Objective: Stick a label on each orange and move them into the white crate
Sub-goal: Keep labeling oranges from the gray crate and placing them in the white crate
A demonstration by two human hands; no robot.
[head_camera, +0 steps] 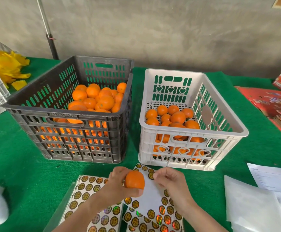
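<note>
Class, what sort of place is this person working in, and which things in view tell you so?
Probably a fruit packing station: a black crate heaped with oranges beside a part-filled white crate, sheets of round labels on the green table cover, and red fruit cartons at the right.

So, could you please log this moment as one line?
left hand: holds orange | right hand: pinches label on sheet | white crate: part-filled

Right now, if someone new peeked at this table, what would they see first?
All that bright orange: a big heap of oranges in the black crate on the left, a smaller pile in the white crate on the right. Up front, the left hand holds one orange over shiny sticker sheets, with the right hand close beside it.
</note>
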